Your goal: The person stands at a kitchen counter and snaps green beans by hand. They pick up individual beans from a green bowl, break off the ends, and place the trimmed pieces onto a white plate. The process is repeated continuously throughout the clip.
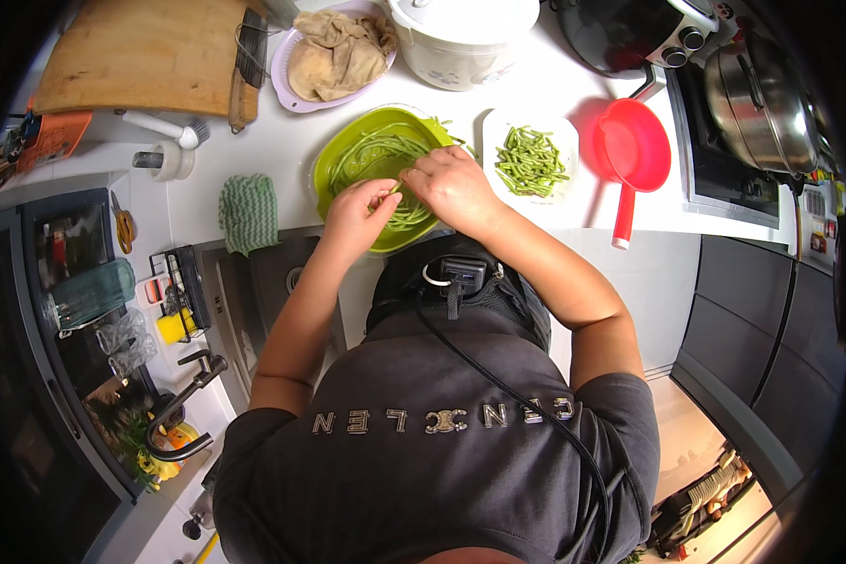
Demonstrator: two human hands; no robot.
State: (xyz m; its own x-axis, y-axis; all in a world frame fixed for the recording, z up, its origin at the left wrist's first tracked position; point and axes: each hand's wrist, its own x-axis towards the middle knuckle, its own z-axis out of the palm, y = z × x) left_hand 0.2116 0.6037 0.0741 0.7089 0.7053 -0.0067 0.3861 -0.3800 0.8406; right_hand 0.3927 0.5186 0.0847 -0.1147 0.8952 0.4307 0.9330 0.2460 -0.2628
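Observation:
Both hands are over a green plastic basin (322, 169) on the white counter. Long green beans (395, 144) lie coiled inside it. My left hand (359, 211) pinches a green bean (395, 187) between thumb and fingers at the basin's near side. Close by, my right hand (451, 185) has its fingers curled at the other end of that bean; the fingertips are partly hidden. To the right of the basin, a white dish (491, 141) holds a pile of short cut bean pieces (531, 161). A few bean bits rest by the basin's right rim.
A red dipper (631, 144) is right of the dish, its handle over the counter edge. Behind stand a lilac basket (282, 77) with a cloth and a white lidded pot (462, 60). A green striped cloth (249, 213) lies by the sink (254, 282). A steel pan (761, 106) sits far right.

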